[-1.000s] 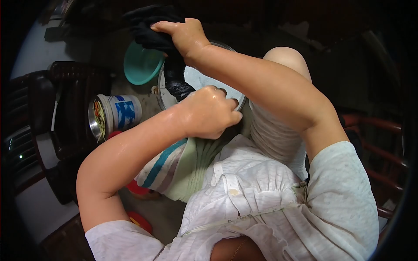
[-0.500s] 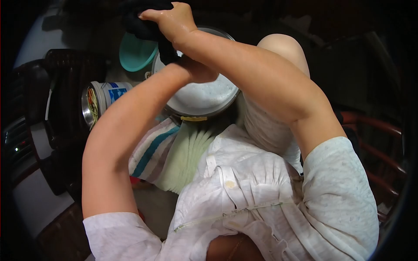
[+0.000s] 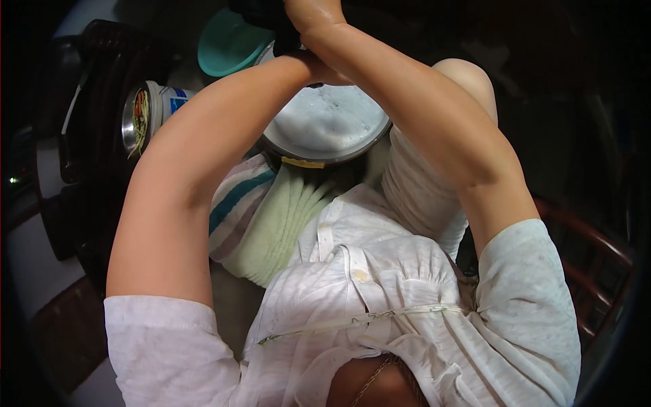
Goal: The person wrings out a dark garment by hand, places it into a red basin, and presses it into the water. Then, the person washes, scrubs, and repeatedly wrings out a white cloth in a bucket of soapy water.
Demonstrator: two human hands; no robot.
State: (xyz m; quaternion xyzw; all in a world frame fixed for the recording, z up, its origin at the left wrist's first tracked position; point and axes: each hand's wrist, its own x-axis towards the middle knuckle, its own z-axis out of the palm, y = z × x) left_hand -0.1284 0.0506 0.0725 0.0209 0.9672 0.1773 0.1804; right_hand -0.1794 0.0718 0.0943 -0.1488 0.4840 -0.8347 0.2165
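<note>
A dark wet-looking black cloth (image 3: 287, 42) hangs at the top of the view, over the rim of a round basin (image 3: 319, 125) of whitish, sudsy water. My right hand (image 3: 315, 13) is at the cloth's upper part, its fingers cut off by the top edge. Lower down, my left hand (image 3: 327, 71) is bent at the wrist and closed around the cloth's lower end, partly hidden behind my right forearm. Both forearms cross above the basin.
A teal basin (image 3: 227, 44) stands behind to the left. Nearer is a white bucket (image 3: 157, 102) beside a metal bowl (image 3: 127, 122) with thin coloured strips. A striped towel (image 3: 237, 197) and a pale green cloth (image 3: 271, 230) lie before my lap. Reddish bars (image 3: 590, 237) are at right.
Both hands and the black cloth have moved up in the view, the right hand partly out of frame. The basins also sit higher and further right as the view shifts.
</note>
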